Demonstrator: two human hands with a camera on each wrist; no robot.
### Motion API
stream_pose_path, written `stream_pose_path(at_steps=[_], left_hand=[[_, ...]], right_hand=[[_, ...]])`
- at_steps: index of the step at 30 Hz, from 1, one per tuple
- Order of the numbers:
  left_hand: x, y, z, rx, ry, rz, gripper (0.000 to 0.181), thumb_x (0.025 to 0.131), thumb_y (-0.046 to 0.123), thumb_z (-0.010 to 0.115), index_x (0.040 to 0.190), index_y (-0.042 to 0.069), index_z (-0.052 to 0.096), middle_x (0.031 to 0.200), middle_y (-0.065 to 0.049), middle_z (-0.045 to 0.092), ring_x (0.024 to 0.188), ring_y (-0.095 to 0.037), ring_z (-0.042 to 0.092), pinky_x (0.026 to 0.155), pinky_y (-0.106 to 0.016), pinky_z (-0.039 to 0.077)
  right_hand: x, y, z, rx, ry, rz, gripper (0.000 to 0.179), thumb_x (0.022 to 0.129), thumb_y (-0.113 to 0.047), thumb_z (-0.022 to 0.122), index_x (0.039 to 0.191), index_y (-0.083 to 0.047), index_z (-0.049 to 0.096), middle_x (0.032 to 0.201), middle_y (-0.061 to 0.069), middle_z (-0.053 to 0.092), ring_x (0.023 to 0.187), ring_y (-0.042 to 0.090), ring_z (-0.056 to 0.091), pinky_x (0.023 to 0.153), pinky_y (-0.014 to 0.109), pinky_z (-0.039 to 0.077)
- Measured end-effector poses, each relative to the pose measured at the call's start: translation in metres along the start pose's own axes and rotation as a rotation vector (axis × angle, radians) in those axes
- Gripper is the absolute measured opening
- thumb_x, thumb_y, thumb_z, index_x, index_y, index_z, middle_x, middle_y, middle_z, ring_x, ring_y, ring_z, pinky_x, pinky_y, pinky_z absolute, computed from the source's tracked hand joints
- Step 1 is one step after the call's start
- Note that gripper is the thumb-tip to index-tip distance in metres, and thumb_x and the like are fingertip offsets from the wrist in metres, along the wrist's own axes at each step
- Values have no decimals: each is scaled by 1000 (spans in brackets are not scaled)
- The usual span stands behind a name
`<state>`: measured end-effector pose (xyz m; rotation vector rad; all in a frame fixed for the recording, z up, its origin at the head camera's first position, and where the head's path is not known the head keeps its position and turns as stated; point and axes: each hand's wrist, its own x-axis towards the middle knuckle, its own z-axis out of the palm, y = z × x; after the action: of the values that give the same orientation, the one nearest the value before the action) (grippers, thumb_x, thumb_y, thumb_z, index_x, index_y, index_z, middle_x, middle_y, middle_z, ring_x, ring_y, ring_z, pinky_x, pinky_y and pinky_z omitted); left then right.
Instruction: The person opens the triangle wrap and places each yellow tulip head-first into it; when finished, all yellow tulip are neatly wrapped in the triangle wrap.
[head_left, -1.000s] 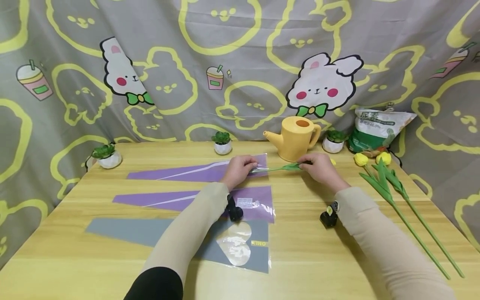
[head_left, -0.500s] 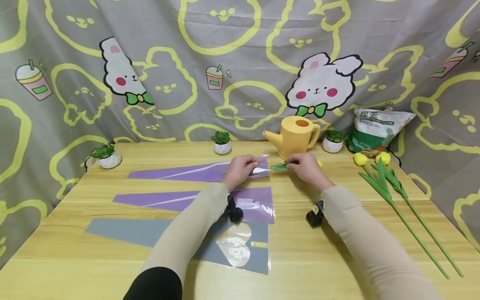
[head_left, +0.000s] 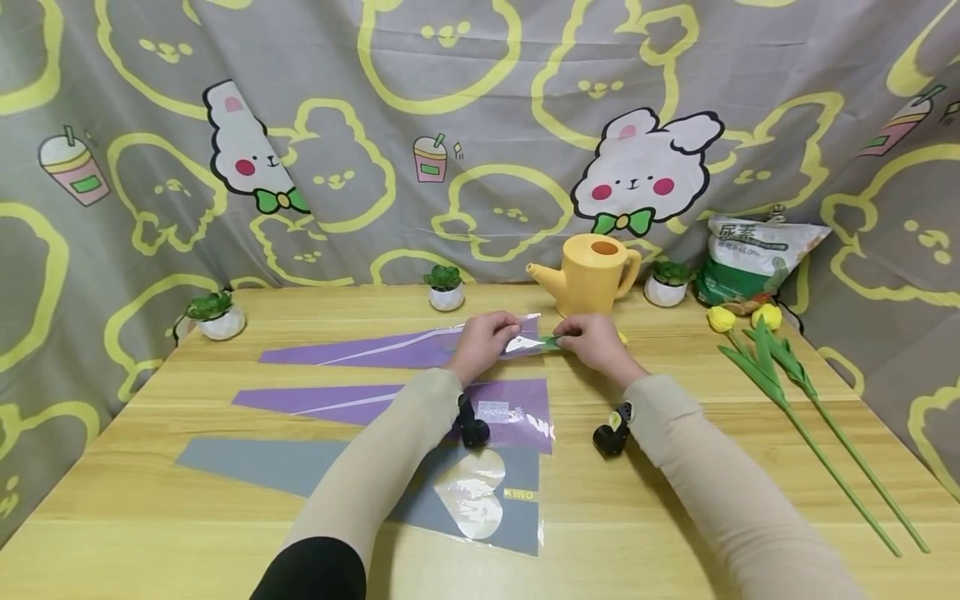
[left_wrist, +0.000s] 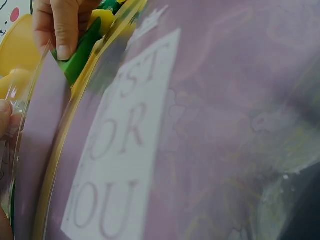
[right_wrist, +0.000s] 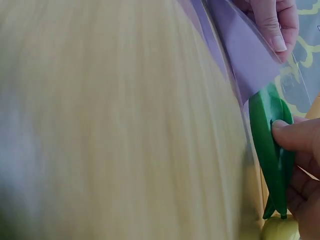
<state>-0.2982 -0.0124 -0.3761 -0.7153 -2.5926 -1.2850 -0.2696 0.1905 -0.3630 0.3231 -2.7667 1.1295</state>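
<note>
My left hand (head_left: 483, 343) pinches the top edge of the farthest purple flower sleeve (head_left: 367, 346), near its wide right end. In the right wrist view the sleeve's mouth (right_wrist: 252, 55) gapes a little. My right hand (head_left: 597, 343) pinches a yellow artificial tulip by its green leaves (right_wrist: 267, 145); its stem runs left into the sleeve. The leaf tips lie toward the yellow bloom (right_wrist: 281, 229), partly hidden by that hand. Closer to me lie a second purple sleeve (head_left: 528, 407), printed "JUST FOR YOU" in the left wrist view, and a grey sleeve (head_left: 255, 463) with a clear heart window.
Two more yellow tulips (head_left: 783, 404) lie at the table's right side. A yellow watering can (head_left: 588, 279) stands just behind my right hand. Potted succulents (head_left: 446, 293) line the back edge, with a white-and-green bag (head_left: 750, 262) at the back right, before a patterned curtain (head_left: 480, 100).
My right hand has moved left with the tulip, sliding its stem and the lower part of its leaves into the far purple sleeve. My left hand has stayed at the sleeve's edge.
</note>
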Motion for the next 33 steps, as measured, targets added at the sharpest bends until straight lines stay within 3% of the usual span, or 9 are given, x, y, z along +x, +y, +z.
stream_pose_path(at_steps=[10, 18, 26, 33], left_hand=[[-1, -1, 1, -28, 12, -21, 12, 90, 16, 61, 90, 8, 70, 82, -3, 68, 74, -13, 57, 71, -27, 46], [0, -2, 2, -27, 13, -26, 13, 90, 16, 61, 90, 8, 70, 89, -4, 70, 80, -14, 59, 76, -29, 47], [0, -2, 0, -29, -4, -36, 13, 91, 17, 60, 90, 9, 70, 89, -3, 69, 80, -13, 58, 77, -29, 46], [0, -4, 1, -26, -9, -40, 12, 91, 16, 60, 91, 10, 70, 92, -2, 70, 85, -13, 60, 80, -29, 47]], right_hand=[[-1, -2, 1, -5, 6, 26, 15, 83, -7, 66, 95, 0, 69, 95, 14, 68, 93, 27, 59, 84, 41, 45], [-7, 9, -24, 56, 49, 83, 25, 86, -11, 62, 107, 2, 65, 109, 18, 64, 108, 33, 54, 94, 47, 40], [-15, 40, -51, 160, -58, 134, 40, 88, -19, 62, 123, 0, 56, 133, 19, 49, 129, 35, 37, 107, 49, 25], [-22, 59, -59, 286, -178, 185, 64, 86, -24, 67, 141, -8, 38, 148, 13, 31, 135, 36, 25, 109, 52, 19]])
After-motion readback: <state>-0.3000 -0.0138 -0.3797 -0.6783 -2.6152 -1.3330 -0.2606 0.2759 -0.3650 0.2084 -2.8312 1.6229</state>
